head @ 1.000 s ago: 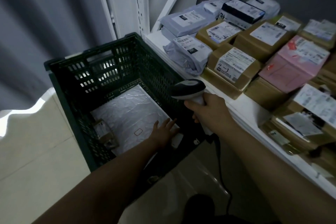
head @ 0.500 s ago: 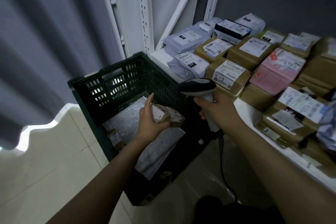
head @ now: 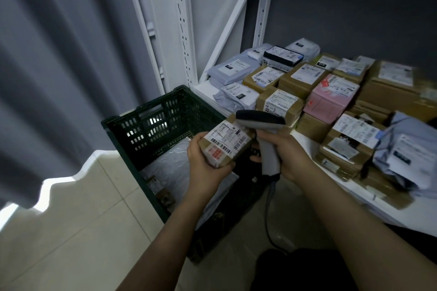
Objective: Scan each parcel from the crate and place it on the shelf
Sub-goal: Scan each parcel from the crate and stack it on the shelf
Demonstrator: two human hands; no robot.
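Note:
My left hand (head: 203, 165) grips a small brown cardboard parcel (head: 224, 144) with white barcode labels facing up, held above the dark green crate (head: 151, 125). My right hand (head: 290, 156) grips the handle of a grey handheld scanner (head: 262, 125), whose dark head sits just right of the parcel and partly over its corner. A large white padded mailer (head: 170, 168) and a small brown parcel (head: 156, 184) lie in the crate. The white shelf (head: 307, 146) to the right holds many labelled parcels.
The scanner's cable (head: 269, 220) hangs down to the tiled floor (head: 71, 231). White shelf uprights (head: 182, 30) rise behind the crate. A grey curtain (head: 59, 66) hangs on the left. A pink box (head: 328, 99) and grey mailers (head: 236, 97) crowd the shelf.
My left hand reached into the crate, took the small brown parcel and lifted it up beside the scanner, turning its label upward. The view tilted up.

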